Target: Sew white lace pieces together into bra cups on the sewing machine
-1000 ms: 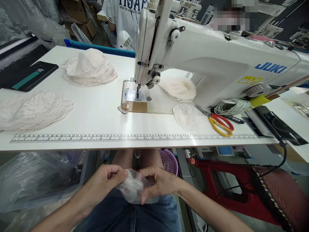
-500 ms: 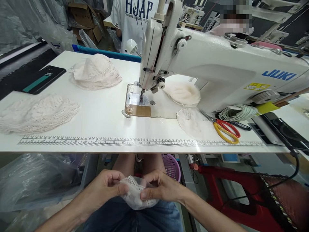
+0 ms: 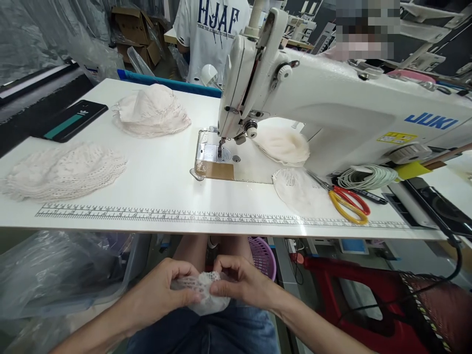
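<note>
**Lace piece held in both hands below the worktop's near edge**

The left hand (image 3: 165,290) and right hand (image 3: 241,287) both pinch a small white lace piece (image 3: 204,294) between thumb and fingers, over the lap and below the near edge of the worktop (image 3: 158,172). The hands face each other, with fingertips touching the fabric from either side.

On the worktop, a sewing machine (image 3: 332,108) occupies the right half. One stack of lace pieces (image 3: 62,169) lies at the left edge, near the printed ruler (image 3: 184,216). A second stack (image 3: 151,110) sits toward the far edge. Scissors (image 3: 348,201) lie right of the needle plate.
</note>
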Tool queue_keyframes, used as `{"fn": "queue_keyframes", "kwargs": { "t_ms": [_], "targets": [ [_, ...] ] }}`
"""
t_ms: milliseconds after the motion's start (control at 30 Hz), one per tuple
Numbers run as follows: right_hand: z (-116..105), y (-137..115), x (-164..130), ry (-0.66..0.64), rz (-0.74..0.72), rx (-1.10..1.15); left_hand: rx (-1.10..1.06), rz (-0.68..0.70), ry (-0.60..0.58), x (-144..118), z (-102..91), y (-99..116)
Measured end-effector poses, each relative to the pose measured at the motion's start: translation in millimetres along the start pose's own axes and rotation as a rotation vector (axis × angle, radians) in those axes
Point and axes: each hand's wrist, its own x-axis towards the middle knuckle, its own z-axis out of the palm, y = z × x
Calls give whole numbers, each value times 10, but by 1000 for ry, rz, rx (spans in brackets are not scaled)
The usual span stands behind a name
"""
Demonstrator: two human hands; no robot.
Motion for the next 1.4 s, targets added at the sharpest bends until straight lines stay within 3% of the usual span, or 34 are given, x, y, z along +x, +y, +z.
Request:
{"fn": "queue_keyframes", "kwargs": {
  "t_ms": [367,567,700,800,933,1033,1133,1267,1400],
  "targets": [
    [-1,-11,12,57,-4,16,18,59,104,60,57,-65],
    [-48,-57,40,-34,-24,-80,3,62,73,43,12,7],
    [-34,-131,52,-1,-48,-133,-4,92,68,8,-29,19],
    [7,-279,42,52,-99,-218,42,100,106,-81,-133,163],
    [9,-653,118,150,-265,-391,330,135,213,-100,-469,673],
    [-169,-946,329,333,-404,-665,581,273,236,180,-799,1136],
    [-534,-1131,578,484,-474,-933,725,345,197,682,-1067,1467],
    [-1024,-1196,688,549,-533,-1057,756,334,134,1262,-1225,1593],
    [-1234,-1227,642,450,-778,-1361,775,325,69,1458,-1262,1569]
  ]
}}
